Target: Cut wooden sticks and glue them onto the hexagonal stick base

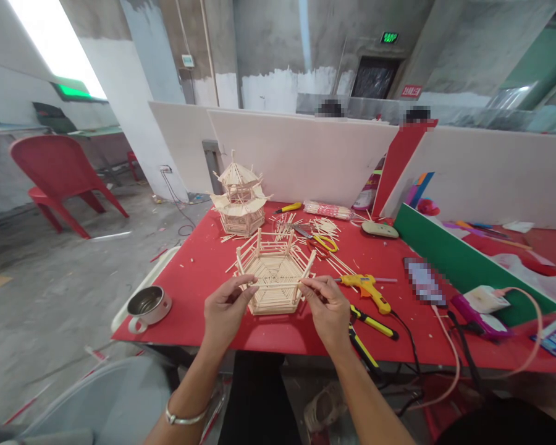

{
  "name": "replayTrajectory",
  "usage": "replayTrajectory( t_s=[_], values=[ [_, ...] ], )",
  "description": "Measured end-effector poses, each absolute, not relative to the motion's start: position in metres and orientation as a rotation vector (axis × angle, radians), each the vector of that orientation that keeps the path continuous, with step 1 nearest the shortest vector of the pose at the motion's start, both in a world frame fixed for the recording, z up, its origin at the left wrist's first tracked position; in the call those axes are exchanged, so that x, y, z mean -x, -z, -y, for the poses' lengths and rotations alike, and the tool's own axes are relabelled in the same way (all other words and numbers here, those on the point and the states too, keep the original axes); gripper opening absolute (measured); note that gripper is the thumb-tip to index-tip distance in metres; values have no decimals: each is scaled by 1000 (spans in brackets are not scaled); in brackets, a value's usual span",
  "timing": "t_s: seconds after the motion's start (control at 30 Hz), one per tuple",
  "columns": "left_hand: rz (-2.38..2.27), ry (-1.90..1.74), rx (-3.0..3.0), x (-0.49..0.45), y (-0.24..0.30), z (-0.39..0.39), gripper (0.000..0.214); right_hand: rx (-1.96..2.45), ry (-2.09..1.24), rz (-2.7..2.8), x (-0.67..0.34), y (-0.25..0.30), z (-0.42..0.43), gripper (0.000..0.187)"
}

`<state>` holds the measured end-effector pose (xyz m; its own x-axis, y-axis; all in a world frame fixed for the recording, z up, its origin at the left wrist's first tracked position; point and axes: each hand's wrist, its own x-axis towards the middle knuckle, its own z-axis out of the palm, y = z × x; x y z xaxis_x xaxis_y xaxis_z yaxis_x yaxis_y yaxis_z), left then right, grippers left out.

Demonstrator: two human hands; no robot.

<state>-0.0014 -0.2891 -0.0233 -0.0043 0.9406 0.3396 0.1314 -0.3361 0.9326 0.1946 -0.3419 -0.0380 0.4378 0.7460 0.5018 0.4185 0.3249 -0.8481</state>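
Observation:
My left hand (226, 307) and my right hand (327, 306) each pinch one end of a thin wooden stick (278, 284), held level above the near side of a hexagonal stick base (274, 275) with upright posts. The base rests on the red table (204, 266). Behind it stands a finished stick pagoda model (240, 198). Loose sticks (306, 232) lie scattered beyond the base.
A yellow glue gun (367, 289) and yellow-handled pliers (373, 322) lie right of my right hand. Scissors (315, 238), a stick packet (328, 210), a metal cup (147, 303) at the left edge, a green board (458, 266), cables, white partitions and a red chair (60, 176) surround.

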Motion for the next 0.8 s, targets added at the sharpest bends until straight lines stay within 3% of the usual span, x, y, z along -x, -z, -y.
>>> replayTrajectory(
  t_s=[0.53, 0.8],
  values=[
    [-1156, -1401, -1662, 4, 23, 289, 21, 1283, -71, 1353, -200, 36, 339, 13],
    [-1191, -1655, -2395, -3, 1, 297, 24, 1283, -83, 1385, -203, 34, 339, 14]
  ],
)
